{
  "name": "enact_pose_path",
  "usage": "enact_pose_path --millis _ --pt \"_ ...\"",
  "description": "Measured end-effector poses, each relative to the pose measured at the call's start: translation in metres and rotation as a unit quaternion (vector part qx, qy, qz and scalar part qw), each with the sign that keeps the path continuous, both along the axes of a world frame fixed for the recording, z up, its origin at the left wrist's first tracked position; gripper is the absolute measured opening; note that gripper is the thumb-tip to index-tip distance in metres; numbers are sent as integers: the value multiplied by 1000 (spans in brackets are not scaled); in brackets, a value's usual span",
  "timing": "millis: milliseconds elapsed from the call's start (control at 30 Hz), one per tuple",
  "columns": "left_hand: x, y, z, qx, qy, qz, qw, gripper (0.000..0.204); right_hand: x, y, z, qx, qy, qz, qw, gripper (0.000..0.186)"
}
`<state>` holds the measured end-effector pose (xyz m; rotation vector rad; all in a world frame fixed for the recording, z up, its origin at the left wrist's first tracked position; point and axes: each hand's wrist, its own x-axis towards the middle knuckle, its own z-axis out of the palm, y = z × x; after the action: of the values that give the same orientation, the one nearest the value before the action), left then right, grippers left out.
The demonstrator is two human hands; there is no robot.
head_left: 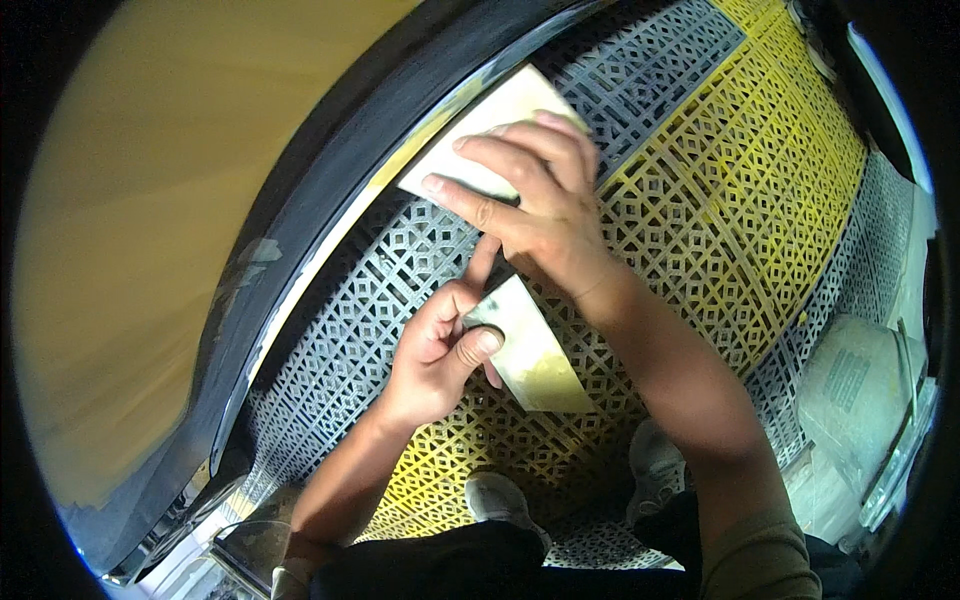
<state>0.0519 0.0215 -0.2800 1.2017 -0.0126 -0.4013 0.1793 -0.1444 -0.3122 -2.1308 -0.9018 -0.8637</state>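
Left hand (425, 350): we hold a pale lower plate (540, 365), pinched at one end.
Right hand (545, 200): we hold a pale upper plate (515, 100), spread across its face.
Dark curved panel (315, 185): left of our right grip.
Floor grating (735, 200): beneath both grips.

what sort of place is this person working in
Probably a vehicle body shop: a large curved panel with a patchy edge, a flat pale plate in the left hand, and yellow-and-grey grated flooring.
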Motion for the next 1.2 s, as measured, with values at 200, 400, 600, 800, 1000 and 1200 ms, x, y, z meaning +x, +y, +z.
enact_pose_path --millis 200,400,600,800,1000,1200 --pt "-10 -3 0 10 24 -19 999 12 -16 -6 4 26 -22 -34 999 40" --pt "-1 -3 -1 27 -4 1 1000 24 -5 1 6 60 -43 -40 996 50" --pt "8 0 1 30 -4 2 1000 16 3 9 -8 80 -55 -37 995 49" --pt "15 5 -14 69 17 -9 997 18 11 10 -23 56 -40 -20 997 53" --pt "2 -5 -9 37 20 -32 999 12 -9 -7 -3 31 -34 -39 998 44" --pt "-10 -2 9 20 -8 -18 1000 27 -13 -7 34 33 -12 -9 999 47"
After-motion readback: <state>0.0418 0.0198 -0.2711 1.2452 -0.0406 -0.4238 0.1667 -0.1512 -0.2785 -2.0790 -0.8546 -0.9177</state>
